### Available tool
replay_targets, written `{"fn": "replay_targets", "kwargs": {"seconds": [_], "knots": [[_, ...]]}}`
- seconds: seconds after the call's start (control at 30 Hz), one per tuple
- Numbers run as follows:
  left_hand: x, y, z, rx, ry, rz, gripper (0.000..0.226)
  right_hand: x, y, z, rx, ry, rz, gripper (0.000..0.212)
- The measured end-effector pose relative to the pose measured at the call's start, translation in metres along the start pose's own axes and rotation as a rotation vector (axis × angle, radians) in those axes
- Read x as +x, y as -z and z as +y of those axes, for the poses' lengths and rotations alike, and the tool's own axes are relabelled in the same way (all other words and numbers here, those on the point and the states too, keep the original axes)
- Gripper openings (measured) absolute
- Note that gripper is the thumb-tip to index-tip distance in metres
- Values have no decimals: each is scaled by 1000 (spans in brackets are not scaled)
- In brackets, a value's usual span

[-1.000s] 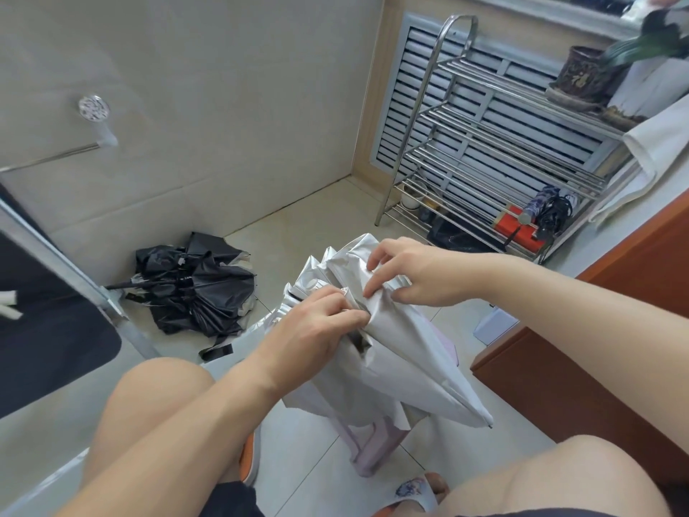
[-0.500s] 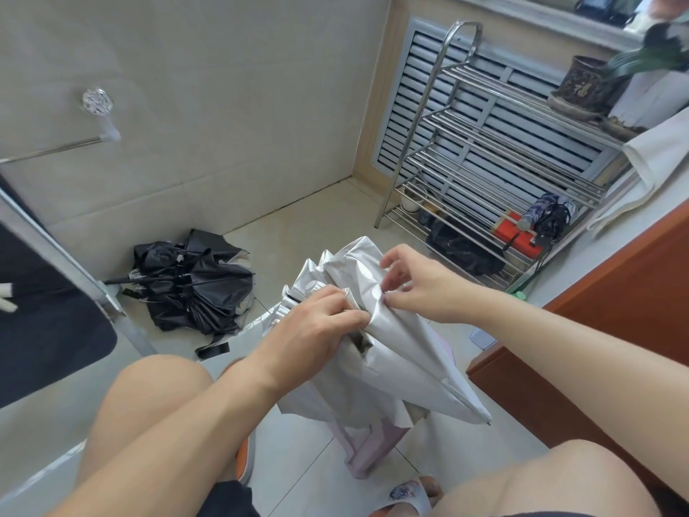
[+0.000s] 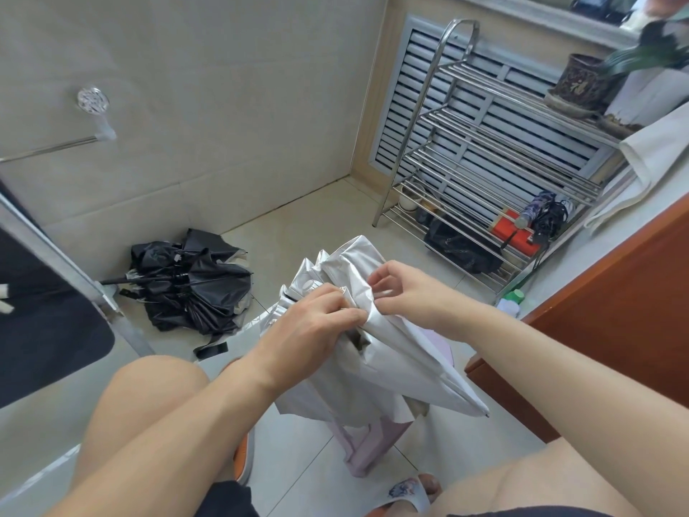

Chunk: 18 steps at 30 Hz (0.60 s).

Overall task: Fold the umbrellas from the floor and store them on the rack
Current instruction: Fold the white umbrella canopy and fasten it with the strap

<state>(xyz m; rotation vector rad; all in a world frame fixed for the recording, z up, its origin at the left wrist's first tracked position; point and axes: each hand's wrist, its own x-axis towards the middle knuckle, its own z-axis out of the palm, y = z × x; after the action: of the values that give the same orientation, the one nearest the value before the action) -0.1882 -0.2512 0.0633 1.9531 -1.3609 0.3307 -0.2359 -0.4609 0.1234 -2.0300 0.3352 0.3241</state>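
Note:
A silver umbrella (image 3: 387, 371) hangs half collapsed between my knees, its canopy bunched in loose pleats. My left hand (image 3: 309, 326) grips the gathered fabric around the shaft. My right hand (image 3: 402, 292) pinches a fold of the canopy just beside it. A black umbrella (image 3: 194, 285) lies crumpled on the floor tiles by the wall at the left. The steel rack (image 3: 484, 151) stands at the back right against a louvred panel; a folded patterned umbrella (image 3: 537, 208) lies on its low shelf.
A pink stool (image 3: 373, 442) stands under the silver umbrella. A black bag (image 3: 462, 248) and red box (image 3: 516, 233) sit low on the rack, a plant pot (image 3: 581, 83) on top. A wooden cabinet (image 3: 615, 322) is at the right, a metal frame (image 3: 74, 278) at the left.
My right hand has lifted off the top of the canopy and drawn closer to my left hand, now pinching one fold. The left hand keeps its grip.

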Motion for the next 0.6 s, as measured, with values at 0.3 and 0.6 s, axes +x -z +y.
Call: {"fn": "replay_targets", "kwargs": {"seconds": [0.3, 0.6], "knots": [[-3, -2, -2, -7, -1, -4, 33, 5, -18, 13, -152, 138, 296, 28], [7, 1, 9, 17, -47, -17, 34, -7, 0, 16, 89, -95, -34, 30]]}}
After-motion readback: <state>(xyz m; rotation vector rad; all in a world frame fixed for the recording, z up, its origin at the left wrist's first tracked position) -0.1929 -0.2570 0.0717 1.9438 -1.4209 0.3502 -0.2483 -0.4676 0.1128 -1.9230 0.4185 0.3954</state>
